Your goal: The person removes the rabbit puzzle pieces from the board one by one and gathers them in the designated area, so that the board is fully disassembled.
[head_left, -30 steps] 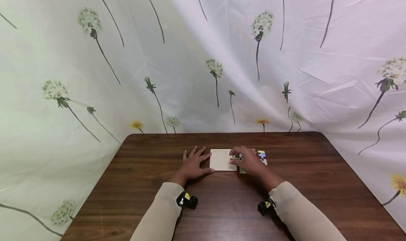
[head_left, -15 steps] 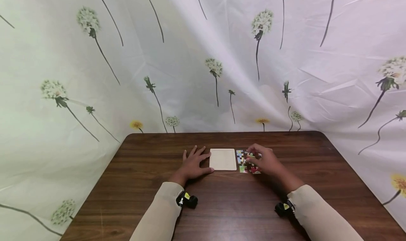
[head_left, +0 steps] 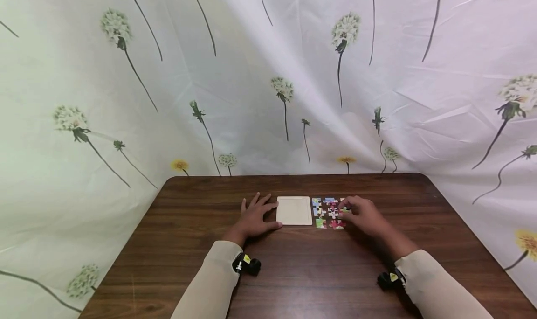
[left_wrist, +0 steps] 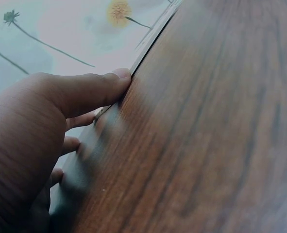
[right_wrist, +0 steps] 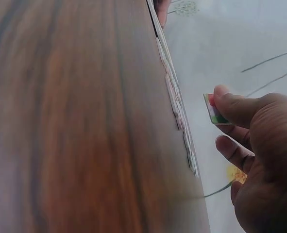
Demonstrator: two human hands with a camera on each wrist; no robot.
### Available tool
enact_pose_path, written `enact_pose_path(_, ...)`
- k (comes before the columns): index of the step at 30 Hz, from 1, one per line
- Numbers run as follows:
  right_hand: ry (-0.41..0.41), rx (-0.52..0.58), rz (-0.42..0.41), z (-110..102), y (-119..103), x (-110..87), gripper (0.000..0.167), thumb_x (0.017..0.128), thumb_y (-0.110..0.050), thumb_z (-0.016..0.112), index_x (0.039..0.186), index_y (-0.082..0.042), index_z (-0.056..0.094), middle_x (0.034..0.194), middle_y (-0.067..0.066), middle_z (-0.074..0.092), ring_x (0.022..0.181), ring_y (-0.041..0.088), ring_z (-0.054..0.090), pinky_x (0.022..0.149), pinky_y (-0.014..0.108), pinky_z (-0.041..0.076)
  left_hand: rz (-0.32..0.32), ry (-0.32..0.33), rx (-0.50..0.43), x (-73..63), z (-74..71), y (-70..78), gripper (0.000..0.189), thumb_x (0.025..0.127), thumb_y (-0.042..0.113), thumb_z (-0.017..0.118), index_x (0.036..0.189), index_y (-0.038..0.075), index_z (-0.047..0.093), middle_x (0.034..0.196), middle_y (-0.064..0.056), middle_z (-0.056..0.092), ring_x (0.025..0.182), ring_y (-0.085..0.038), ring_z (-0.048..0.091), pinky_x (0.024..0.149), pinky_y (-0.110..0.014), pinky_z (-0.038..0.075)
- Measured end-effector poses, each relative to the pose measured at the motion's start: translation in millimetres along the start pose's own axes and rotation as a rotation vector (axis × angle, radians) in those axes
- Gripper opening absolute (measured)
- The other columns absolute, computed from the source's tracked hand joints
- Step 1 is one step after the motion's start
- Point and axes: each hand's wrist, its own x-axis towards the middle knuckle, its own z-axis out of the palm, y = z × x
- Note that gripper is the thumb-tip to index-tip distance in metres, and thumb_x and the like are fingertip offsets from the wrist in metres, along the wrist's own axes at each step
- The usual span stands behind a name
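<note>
My left hand lies with spread fingers at the left edge of a cream puzzle tray; thumb and index fingertip touch its rim. In the left wrist view the thumb presses against that thin edge. My right hand pinches a small colourful jigsaw piece between thumb and fingers, raised above the tabletop in the right wrist view. Right of the tray lie several jigsaw pieces in loose rows, with my right fingertips over their right side, partly hiding them.
The dark wooden table reaches back to a hanging white cloth printed with dandelions. Each wrist carries a small black camera, the left camera and the right camera both close over the wood.
My right hand has moved right, from over the tray's right edge to the right side of the pieces, carrying the jigsaw piece and uncovering others. My left hand stays at the tray.
</note>
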Motion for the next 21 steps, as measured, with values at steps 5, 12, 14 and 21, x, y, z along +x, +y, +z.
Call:
enact_pose_path(5, -0.007, -0.031, 0.023, -5, 6, -6.8, 0.012, 0.095, -0.011, 0.086, 0.103, -0.015, 0.078, 0.100, -0.001, 0.073, 0.097, 0.014, 0.065, 0.086, 0.034, 0.054, 0.001, 0.001, -0.001, 0.3, 0.6, -1.0, 0.073, 0.098, 0.056, 0.076, 0.161, 0.024, 0.058, 0.180, -0.011, 0.035, 0.171, -0.047, 0.015, 0.129, -0.082, 0.000)
enact_pose_path(12, -0.033, -0.020, 0.062, -11, 10, -12.7, 0.012, 0.094, -0.014, 0.087, 0.100, -0.019, 0.078, 0.100, -0.001, 0.071, 0.096, 0.012, 0.062, 0.085, 0.032, 0.053, 0.003, 0.007, -0.002, 0.8, 1.3, -2.1, 0.073, 0.098, 0.055, 0.077, 0.161, 0.023, 0.058, 0.179, -0.010, 0.035, 0.170, -0.047, 0.015, 0.129, -0.082, 0.000)
enact_pose_path(14, -0.046, -0.013, 0.080, -12, 10, -13.4, 0.011, 0.095, -0.014, 0.086, 0.100, -0.019, 0.078, 0.100, -0.001, 0.071, 0.096, 0.013, 0.062, 0.086, 0.033, 0.053, 0.001, 0.003, 0.000, 1.1, 1.4, -2.2, 0.073, 0.099, 0.055, 0.076, 0.162, 0.024, 0.057, 0.180, -0.010, 0.034, 0.171, -0.046, 0.015, 0.129, -0.081, 0.000)
enact_pose_path(21, -0.094, -0.016, 0.120, -13, 11, -13.8, 0.010, 0.096, -0.015, 0.086, 0.100, -0.019, 0.078, 0.100, 0.000, 0.071, 0.096, 0.015, 0.062, 0.087, 0.040, 0.052, 0.003, 0.002, 0.003, 1.6, 0.8, -1.8, 0.074, 0.099, 0.057, 0.076, 0.162, 0.024, 0.056, 0.180, -0.010, 0.034, 0.171, -0.046, 0.014, 0.129, -0.081, -0.001)
